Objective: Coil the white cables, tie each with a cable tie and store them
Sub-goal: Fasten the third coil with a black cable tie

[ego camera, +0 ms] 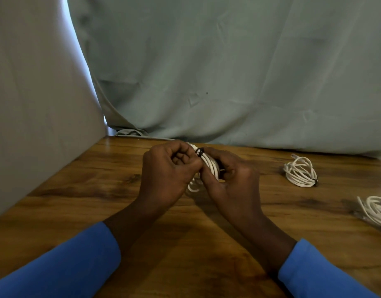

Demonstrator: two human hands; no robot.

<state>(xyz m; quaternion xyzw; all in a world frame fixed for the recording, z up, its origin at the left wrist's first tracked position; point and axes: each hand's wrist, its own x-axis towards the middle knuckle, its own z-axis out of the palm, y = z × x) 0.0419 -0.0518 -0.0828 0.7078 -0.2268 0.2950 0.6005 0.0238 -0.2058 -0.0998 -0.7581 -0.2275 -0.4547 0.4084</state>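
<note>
Wooden table (99, 190), backed by a grey-green cloth (228, 72), carries the work: the white cable coil (209, 166) is held low over its centre, the right grip (232, 179) clenched round the strands and the left grip (166, 168) pinching the bundle beside the black cable tie (200, 152) at its top. Expect the coil to be light, soft and springy, its smooth strands liable to fan out; hold across the whole bundle near the tie, never by one strand.
</note>
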